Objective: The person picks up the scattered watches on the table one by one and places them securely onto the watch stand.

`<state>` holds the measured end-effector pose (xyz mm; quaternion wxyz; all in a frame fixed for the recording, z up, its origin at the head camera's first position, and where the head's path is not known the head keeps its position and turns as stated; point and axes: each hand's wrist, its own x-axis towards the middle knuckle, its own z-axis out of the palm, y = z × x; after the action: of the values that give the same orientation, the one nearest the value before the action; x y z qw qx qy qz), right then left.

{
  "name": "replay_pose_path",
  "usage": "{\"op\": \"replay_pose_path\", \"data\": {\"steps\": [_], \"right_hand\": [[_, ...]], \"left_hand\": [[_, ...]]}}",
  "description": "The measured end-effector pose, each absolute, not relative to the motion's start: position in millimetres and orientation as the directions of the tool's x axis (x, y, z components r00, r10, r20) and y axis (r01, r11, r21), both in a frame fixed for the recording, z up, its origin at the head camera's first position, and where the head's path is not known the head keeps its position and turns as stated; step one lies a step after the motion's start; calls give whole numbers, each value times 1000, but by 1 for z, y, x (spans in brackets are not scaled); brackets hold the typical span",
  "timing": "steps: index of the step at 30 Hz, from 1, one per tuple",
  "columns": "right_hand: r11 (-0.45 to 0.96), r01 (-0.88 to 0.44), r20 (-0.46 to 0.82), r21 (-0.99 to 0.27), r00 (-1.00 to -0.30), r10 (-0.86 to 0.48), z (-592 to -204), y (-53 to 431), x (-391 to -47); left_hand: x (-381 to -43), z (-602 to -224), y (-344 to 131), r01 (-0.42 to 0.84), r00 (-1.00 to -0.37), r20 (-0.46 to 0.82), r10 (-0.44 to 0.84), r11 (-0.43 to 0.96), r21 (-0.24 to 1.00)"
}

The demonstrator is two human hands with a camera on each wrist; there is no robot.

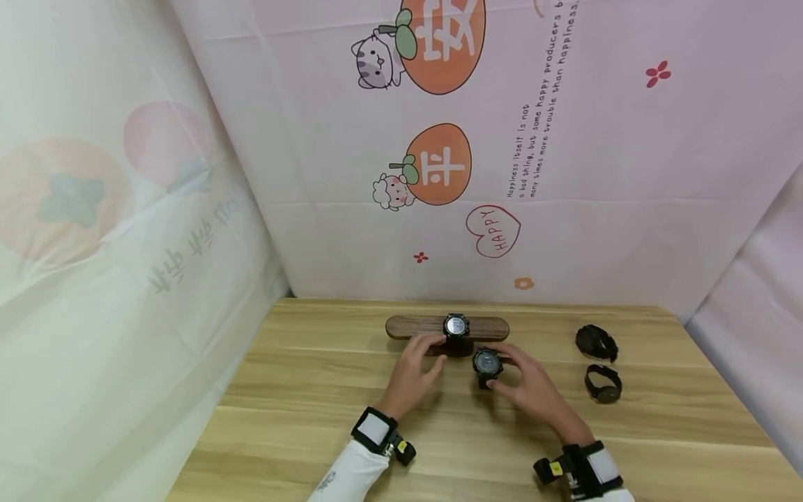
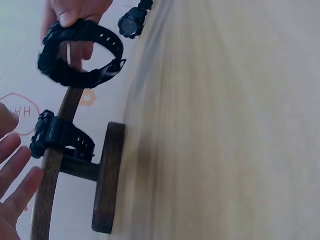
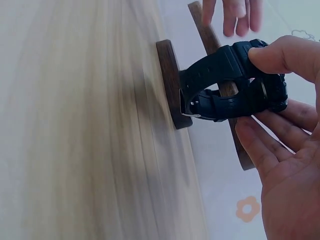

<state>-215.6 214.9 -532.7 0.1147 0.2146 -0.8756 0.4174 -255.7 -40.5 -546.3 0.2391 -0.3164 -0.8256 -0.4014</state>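
A: The right hand (image 1: 533, 387) is pinching a black watch (image 1: 487, 362) by the sides of its case, thumb against fingers, gap just wide enough for the case.

B: And where is it sitting?

A: It's hovering above the desk (image 1: 314, 376), on the near side of the wooden stand's (image 1: 408, 327) right half. A second watch (image 1: 455, 325) is sitting mid-bar, just to its left.

B: The left hand (image 1: 409, 376)?

A: It's lying beside that second watch, fingers parted and fairly straight, gripping nothing. Whether a fingertip is touching the watch, I can't tell.

B: How should this hold be handled, in your judgement?

A: Gripping the case edges is looking sound: it's leaving the strap loop uncrushed. I'd be moving slowly, keeping the hanging loop clear of the bar and the neighbouring watch, and watching for a twist in the pinch.

B: Now, which way is it pointing?

A: The dial is facing up towards the person, and the buckle end is hanging below, towards the desk. The long axis, along the strap, is running roughly near to far, so the loop's hole is looking left and right. The dial's markings are too small to read.
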Motion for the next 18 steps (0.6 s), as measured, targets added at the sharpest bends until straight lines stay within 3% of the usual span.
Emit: {"op": "replay_pose_path", "data": {"steps": [8,18], "right_hand": [[597,-431,352,-677,-902,-252,-533,223,-222],[606,-420,356,-676,-905,-231,-534,235,-227]], "left_hand": [[-269,-536,-62,720,-641,736,219,505,477],[-288,-540,-94,630,-722,672,167,560,538]]}}
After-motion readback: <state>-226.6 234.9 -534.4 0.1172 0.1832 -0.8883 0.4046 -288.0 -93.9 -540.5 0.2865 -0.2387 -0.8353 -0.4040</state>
